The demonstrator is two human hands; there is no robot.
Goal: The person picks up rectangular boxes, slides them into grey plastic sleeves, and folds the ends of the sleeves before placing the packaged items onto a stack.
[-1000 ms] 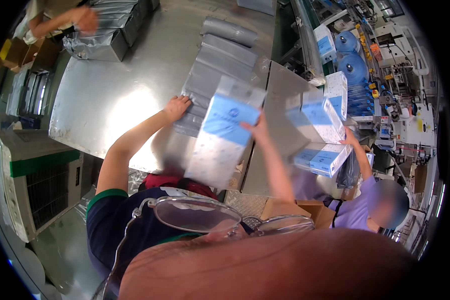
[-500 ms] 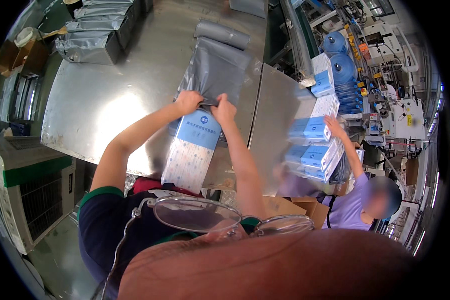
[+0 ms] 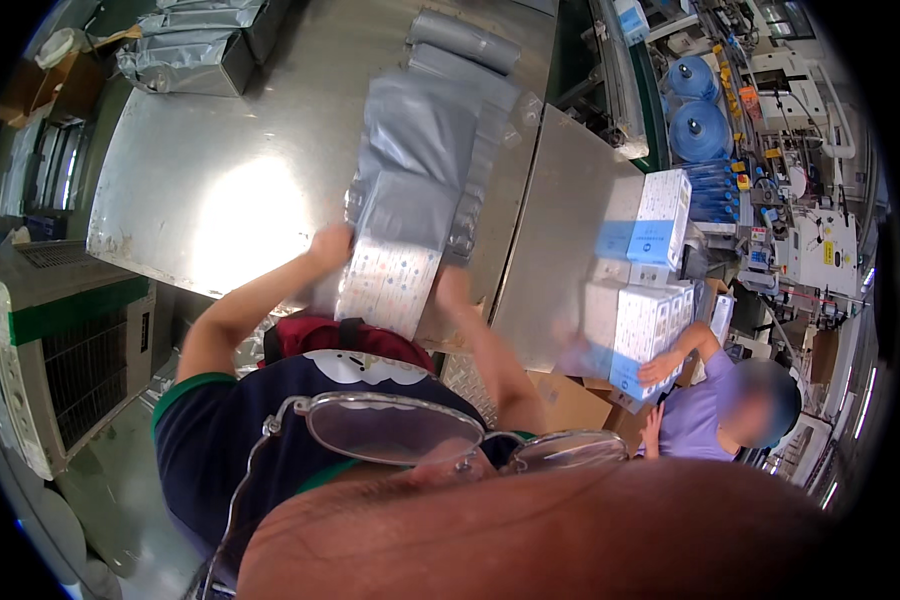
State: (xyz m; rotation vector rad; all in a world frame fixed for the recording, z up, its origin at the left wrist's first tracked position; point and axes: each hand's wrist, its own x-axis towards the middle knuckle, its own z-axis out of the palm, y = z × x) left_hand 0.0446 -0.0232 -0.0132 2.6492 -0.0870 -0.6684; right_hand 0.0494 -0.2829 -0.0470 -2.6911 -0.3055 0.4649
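A long white box (image 3: 390, 285) with a dotted pattern lies on the metal table, its far part inside a grey plastic bag (image 3: 405, 210) and its near end sticking out. My left hand (image 3: 332, 252) is at the box's left side, close to the bag's mouth. On the other side, my right hand (image 3: 453, 288) is beside the box's right edge. Both hands are smeared by motion, and their fingers cannot be made out. Beyond the filled part, the bag lies flat over more grey bags (image 3: 485, 115).
A rolled grey bag (image 3: 465, 40) lies at the far side of the metal table (image 3: 170, 190). Several bagged boxes (image 3: 195, 65) stand far left. At right, a co-worker's hand (image 3: 660, 368) touches stacked white-and-blue boxes (image 3: 645, 320). A cardboard box (image 3: 570, 408) is nearby.
The bag now covers the box's blue printed part, which was outside before. My hands have left the bag's mouth and moved nearer along the box's sides. The co-worker's boxes have been shifted.
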